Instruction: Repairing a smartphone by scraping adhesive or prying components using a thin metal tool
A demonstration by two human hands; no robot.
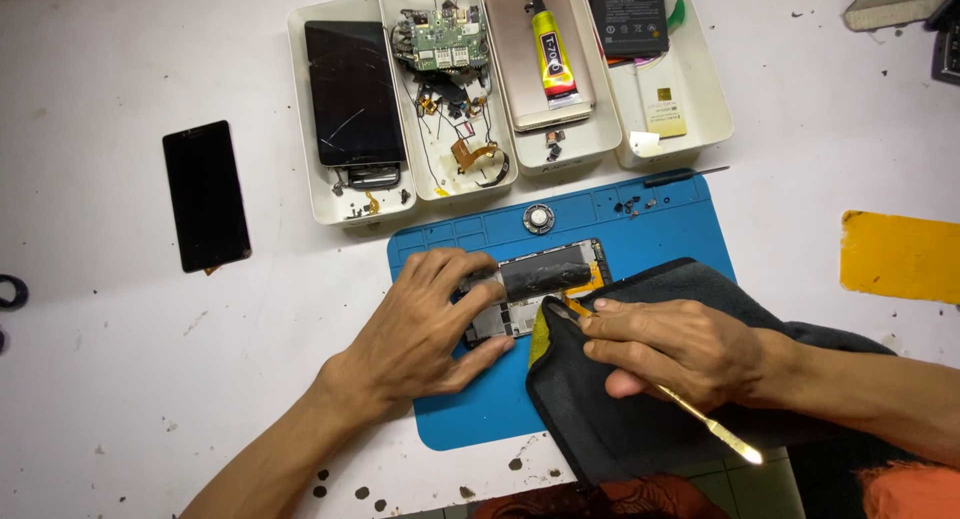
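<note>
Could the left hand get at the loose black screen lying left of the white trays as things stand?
Probably yes: bare table lies between the left hand and the black screen, though that hand holds down the phone frame.

Left hand [425, 329] steadies opened phone frame [535, 289] on blue mat [600, 219]; right hand [675, 344] works metal spudger [700, 419]

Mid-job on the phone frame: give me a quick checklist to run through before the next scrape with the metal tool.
1. Left hand steadies phone frame: ok.
2. Right hand grips metal spudger: ok.
3. Spudger tip seated at the frame's edge: cannot tell, tip too small.
4. Frame lies on blue mat: ok.
5. Dark cloth overlaps the frame's right end: not ok.
6. Loose screws lie apart from the hands: ok.
</note>
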